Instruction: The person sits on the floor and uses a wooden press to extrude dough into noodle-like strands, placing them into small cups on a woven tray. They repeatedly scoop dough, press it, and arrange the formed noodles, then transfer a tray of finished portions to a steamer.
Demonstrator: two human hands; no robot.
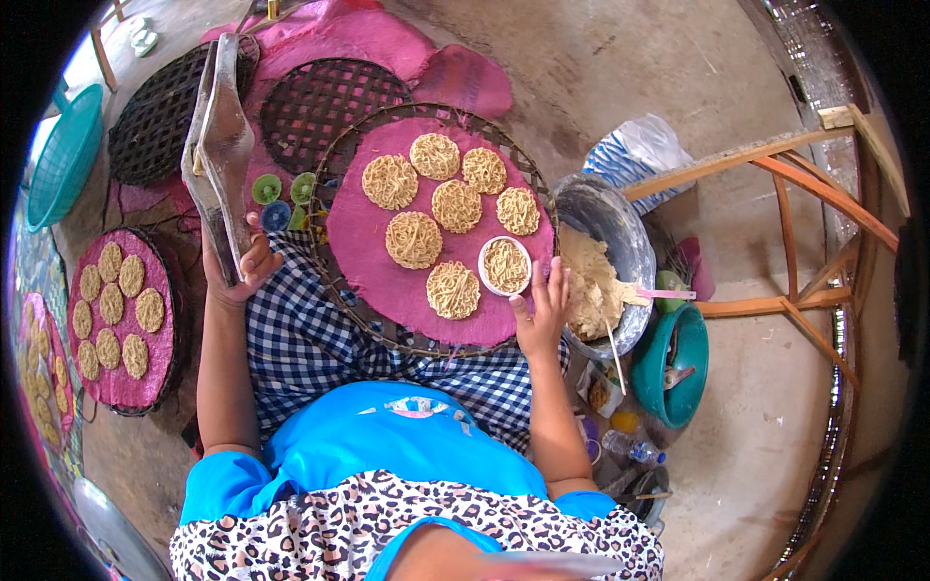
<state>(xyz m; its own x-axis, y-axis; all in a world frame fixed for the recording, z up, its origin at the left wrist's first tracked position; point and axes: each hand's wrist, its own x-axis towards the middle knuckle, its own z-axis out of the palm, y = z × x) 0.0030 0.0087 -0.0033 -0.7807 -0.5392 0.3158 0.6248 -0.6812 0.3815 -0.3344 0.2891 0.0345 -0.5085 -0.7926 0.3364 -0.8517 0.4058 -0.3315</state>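
My left hand point(247, 259) is closed on the lower end of a long hinged wooden press point(221, 145), held upright at the left. A round woven tray point(325, 281) lined with pink cloth rests over my lap. Several flat round noodle cakes point(414, 239) lie on the cloth. At the tray's right side, a white ring point(486, 282) surrounds one strand-patterned cake point(505, 264). My right hand point(544, 310) is beside that ring, fingers stretched and apart, with thumb and index finger at its rim; whether they touch it is hard to tell.
Right of the tray stands a grey basin point(635, 237) of pale dough point(589, 290) with a pink-handled tool point(668, 293). A green bowl point(693, 373) and a wooden frame point(775, 305) stand farther right. At left, another pink-lined tray point(160, 373) bears cakes. Dark woven trays point(329, 107) lie beyond.
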